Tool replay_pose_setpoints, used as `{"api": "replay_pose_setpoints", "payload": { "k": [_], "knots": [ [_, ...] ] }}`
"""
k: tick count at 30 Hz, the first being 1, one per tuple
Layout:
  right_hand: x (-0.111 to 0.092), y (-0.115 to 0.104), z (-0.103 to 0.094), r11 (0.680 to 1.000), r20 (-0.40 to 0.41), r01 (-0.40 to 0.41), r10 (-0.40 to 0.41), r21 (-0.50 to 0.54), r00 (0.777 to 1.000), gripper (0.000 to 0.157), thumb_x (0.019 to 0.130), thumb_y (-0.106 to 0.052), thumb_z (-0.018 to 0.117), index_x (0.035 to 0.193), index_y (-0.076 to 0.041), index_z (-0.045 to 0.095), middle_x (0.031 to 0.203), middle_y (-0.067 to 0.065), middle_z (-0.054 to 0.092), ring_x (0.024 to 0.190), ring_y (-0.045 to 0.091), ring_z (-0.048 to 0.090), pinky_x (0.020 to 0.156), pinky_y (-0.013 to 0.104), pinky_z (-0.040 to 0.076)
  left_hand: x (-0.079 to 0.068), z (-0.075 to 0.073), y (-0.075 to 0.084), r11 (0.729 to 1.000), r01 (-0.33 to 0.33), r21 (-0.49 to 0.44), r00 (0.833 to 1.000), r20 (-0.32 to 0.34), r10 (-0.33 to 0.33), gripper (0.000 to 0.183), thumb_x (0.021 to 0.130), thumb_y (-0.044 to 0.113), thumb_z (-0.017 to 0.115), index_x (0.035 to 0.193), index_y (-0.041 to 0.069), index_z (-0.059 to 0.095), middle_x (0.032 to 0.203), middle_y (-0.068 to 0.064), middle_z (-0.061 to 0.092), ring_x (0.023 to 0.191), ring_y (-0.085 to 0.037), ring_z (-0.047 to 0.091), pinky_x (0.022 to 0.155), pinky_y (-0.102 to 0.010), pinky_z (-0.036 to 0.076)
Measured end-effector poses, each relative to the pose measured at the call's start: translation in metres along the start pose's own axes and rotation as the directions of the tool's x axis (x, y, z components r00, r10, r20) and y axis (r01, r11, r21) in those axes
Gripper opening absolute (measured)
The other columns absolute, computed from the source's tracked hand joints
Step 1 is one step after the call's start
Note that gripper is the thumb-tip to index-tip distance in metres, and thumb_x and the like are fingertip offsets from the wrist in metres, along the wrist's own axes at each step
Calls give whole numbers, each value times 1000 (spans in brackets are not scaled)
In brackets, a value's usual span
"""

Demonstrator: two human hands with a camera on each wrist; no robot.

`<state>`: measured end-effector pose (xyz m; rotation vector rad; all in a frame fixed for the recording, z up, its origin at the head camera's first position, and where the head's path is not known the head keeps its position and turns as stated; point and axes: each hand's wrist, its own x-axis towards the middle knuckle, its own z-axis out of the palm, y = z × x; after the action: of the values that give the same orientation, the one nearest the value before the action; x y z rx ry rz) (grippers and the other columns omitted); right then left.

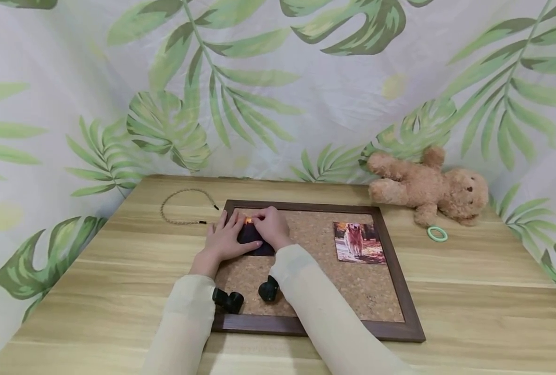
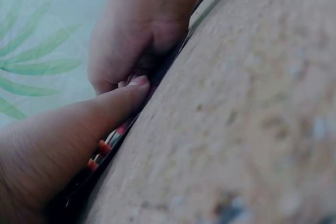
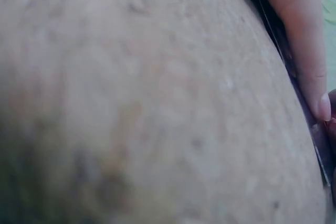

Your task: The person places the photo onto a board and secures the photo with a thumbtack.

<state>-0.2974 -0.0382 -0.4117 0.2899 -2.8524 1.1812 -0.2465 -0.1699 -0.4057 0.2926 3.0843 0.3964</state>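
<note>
A dark photo (image 1: 259,249) with an orange glow near its top lies on the left part of a framed cork board (image 1: 315,291). My left hand (image 1: 227,237) rests on the photo's left side, fingers spread and thumb reaching across it. At the photo's upper edge, my right hand (image 1: 272,228) has its fingers curled and their tips together. They seem to pinch something small; a red bit (image 3: 332,124) shows beside a fingertip in the right wrist view, but its kind is hidden. Farther right on the board is a photo of a dog (image 1: 358,244).
A teddy bear (image 1: 428,185) lies at the back right of the wooden table (image 1: 475,291), with a mint green ring (image 1: 437,234) beside it. A braided cord (image 1: 177,195) with black ends curves left of the board. Leaf-patterned cloth (image 1: 250,104) hangs behind.
</note>
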Motion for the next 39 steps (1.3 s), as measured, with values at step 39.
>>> {"api": "replay_pose_setpoints", "payload": {
  "k": [39],
  "knots": [
    [-4,4,-51,974,326,47,-119,223,938,45,92,-38,37,117,-3,51,112,11,53,99,21,51,79,31,42,10,2,6,990,22,-137,1000,-9,-23,85,74,59,52,136,7,27,140,-17,16,126,-37,0,92,-59,5]
  ]
}}
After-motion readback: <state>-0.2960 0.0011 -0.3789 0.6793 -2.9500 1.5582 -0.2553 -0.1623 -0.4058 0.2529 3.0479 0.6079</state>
